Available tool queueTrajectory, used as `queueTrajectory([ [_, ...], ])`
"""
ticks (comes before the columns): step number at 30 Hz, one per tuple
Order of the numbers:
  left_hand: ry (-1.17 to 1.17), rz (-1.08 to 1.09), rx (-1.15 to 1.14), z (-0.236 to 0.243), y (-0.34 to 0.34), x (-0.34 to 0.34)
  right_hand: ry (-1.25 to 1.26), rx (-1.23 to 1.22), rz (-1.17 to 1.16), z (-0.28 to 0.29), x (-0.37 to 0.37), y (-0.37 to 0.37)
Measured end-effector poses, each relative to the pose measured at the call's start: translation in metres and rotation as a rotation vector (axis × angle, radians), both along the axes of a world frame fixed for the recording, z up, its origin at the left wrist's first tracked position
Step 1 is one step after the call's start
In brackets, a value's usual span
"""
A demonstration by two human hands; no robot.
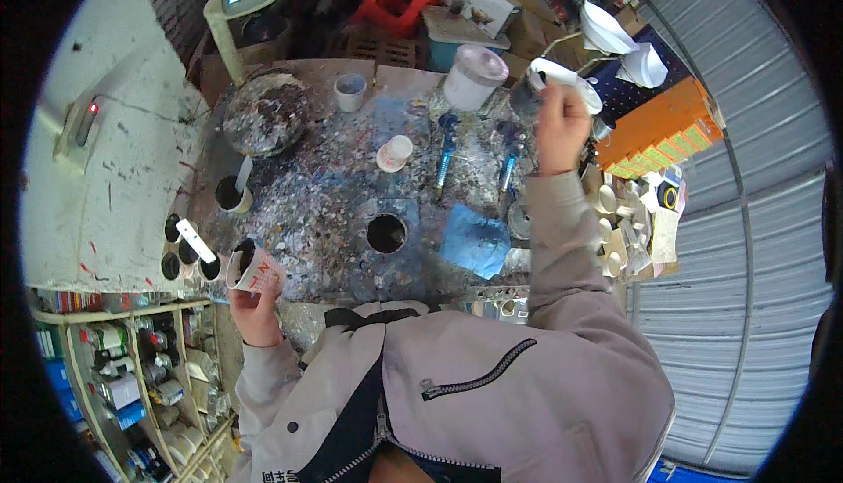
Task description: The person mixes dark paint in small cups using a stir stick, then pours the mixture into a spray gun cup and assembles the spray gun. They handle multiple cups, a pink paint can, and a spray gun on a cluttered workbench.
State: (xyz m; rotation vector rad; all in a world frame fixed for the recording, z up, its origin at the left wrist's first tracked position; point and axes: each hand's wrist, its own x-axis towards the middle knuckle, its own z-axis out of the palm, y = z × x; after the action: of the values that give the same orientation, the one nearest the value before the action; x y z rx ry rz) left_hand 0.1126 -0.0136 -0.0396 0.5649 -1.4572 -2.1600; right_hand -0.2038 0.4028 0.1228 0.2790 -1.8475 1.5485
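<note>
Paint spatters cover the desk [307, 259], which has a pale wall [123, 149] on its left and corrugated metal sheeting [773, 193] far off to the right. Near its front left edge, the left hand [256, 312] is closed around a white paper cup [260, 272] with red print; its mouth is tilted to the left and the inside looks dark, though what it holds cannot be made out. Right hand [562, 127] is raised over the back right side, fingers drawn together and blurred — whether they grip anything, I cannot tell — just in front of a white object [562, 77]. Beyond the paper cup, a pale cup [234, 204] has dark contents and a light stirring stick [244, 174] standing in it. Small dark-mouthed pots [170, 265] cluster at the left edge, with a white bar-shaped object [195, 241] lying across them. Farther back, a whitish tub [349, 104] with a bluish interior stands near a lidded white bucket [471, 88] whose contents are hidden. Toward the middle, a small printed cup [397, 151] appears to sit bottom up; nearer the front is a round dark opening [386, 234] — its depth is unclear.
</note>
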Motion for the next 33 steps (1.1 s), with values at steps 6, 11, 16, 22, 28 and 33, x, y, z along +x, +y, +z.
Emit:
queueTrajectory([
  [6, -0.017, -0.162, -0.113, 0.009, 0.025, -0.028, -0.208, 0.658, -0.342, -0.007, -0.028, 0.113],
  [11, -0.007, -0.223, -0.201, 0.024, 0.044, -0.037, -0.137, 0.696, -0.231, -0.021, -0.053, 0.122],
  [16, -0.01, -0.216, -0.217, 0.034, 0.054, -0.034, -0.071, 0.697, -0.317, -0.016, -0.057, 0.116],
  [22, -0.008, -0.173, -0.251, 0.036, 0.057, -0.03, 0.102, 0.613, -0.341, -0.005, -0.053, 0.12],
  [28, -0.009, -0.182, -0.17, 0.041, 0.063, -0.032, 0.144, 0.665, -0.374, -0.011, -0.044, 0.118],
  [33, -0.011, -0.246, -0.138, 0.05, 0.065, -0.035, 0.211, 0.364, -0.234, -0.008, 0.002, 0.076],
])
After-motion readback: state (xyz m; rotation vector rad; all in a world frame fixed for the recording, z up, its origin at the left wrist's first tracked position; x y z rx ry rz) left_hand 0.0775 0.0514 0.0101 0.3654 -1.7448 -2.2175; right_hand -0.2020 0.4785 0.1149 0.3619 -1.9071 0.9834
